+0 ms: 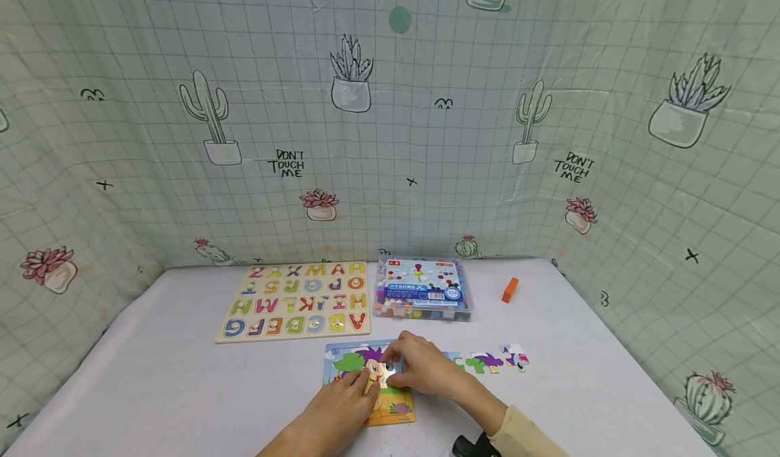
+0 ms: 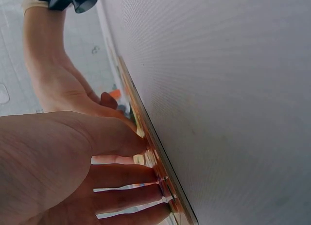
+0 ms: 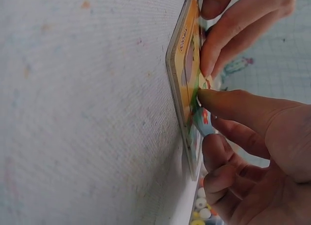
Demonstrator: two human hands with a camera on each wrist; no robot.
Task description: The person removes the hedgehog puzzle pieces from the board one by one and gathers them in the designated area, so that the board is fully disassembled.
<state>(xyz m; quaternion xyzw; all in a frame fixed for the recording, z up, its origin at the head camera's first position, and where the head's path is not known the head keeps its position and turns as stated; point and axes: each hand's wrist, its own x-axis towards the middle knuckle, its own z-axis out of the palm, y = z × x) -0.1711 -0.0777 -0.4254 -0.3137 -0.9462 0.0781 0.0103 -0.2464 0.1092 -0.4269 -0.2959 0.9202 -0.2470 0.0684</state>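
Observation:
A cartoon jigsaw puzzle board (image 1: 396, 415) lies flat on the white table, partly covered by both hands. Over its right side, my right hand (image 1: 426, 367) pinches a puzzle piece (image 3: 204, 119) between thumb and fingers. In the right wrist view that piece is tilted against the board, light blue with a red flower. My left hand (image 1: 342, 401) rests on the board's lower left, its fairly straight fingers (image 2: 129, 176) touching the surface. To the right of the board, loose puzzle pieces (image 1: 486, 362) lie in a row, one of them partly behind my right hand.
Behind the puzzle lies a wooden alphabet board (image 1: 277, 336) with coloured letters. A clear plastic box (image 1: 420, 291) with a blue label and small coloured parts stands beside it. An orange block (image 1: 510, 290) is at the back right. A patterned cloth (image 1: 390, 139) encloses the table.

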